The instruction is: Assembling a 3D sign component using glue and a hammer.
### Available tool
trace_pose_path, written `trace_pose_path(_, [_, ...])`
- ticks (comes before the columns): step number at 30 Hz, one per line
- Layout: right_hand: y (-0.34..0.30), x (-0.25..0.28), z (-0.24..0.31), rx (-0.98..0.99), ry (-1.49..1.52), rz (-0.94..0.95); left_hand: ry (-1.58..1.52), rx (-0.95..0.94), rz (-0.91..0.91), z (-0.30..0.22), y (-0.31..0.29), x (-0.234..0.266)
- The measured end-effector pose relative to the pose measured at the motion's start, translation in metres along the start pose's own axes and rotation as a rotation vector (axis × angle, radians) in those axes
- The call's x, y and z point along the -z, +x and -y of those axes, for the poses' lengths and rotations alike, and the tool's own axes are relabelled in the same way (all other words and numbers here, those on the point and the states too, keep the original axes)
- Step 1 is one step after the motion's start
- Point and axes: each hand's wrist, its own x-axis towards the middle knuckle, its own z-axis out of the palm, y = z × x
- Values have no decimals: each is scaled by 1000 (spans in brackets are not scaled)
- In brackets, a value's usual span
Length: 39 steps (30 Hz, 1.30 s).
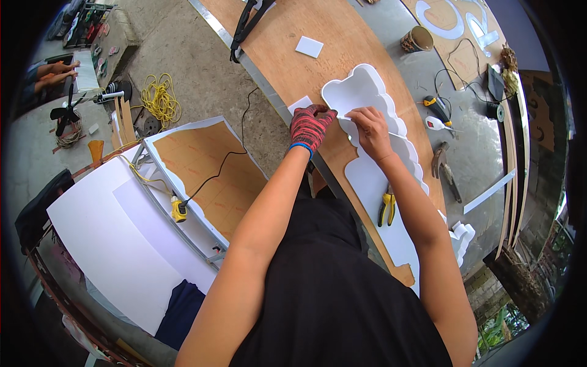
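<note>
A white shallow shape with a raised, scalloped rim (361, 92) lies on the brown wooden board in front of me. My left hand (310, 127), in a red and black knit glove with a blue cuff, is closed, its fingertips pinching the near-left edge of that shape. Bare, my right hand (371, 130) has its fingers pinched together on the same edge, a short way to the right. Exactly what lies between the fingertips is partly hidden. Yellow and black pliers (386, 207) rest on a flat white sheet (367, 183) below my right hand.
Small white rectangles lie on the board, one (309, 47) farther off. To the right, a metal tabletop (422, 79) carries a cup (417, 40), a hot glue gun (438, 109), a white-handled tool (435, 123) and a hammer (441, 165). A corded yellow tool (178, 209) hangs left. A person's legs (55, 76) show far left.
</note>
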Motion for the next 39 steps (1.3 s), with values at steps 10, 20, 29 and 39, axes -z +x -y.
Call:
trace_pose_path(10, [2, 1, 3, 6, -11, 11, -11, -11, 16, 7, 4, 0])
trace_pose_path(20, [2, 0, 2, 9, -7, 2, -8, -8, 1, 6, 5, -2])
trace_pose_path(29, [1, 1, 2, 12, -7, 2, -31, -12, 9, 9, 7, -4])
trace_pose_path(39, [2, 0, 2, 17, -2, 3, -49, -3, 26, 12, 9, -2])
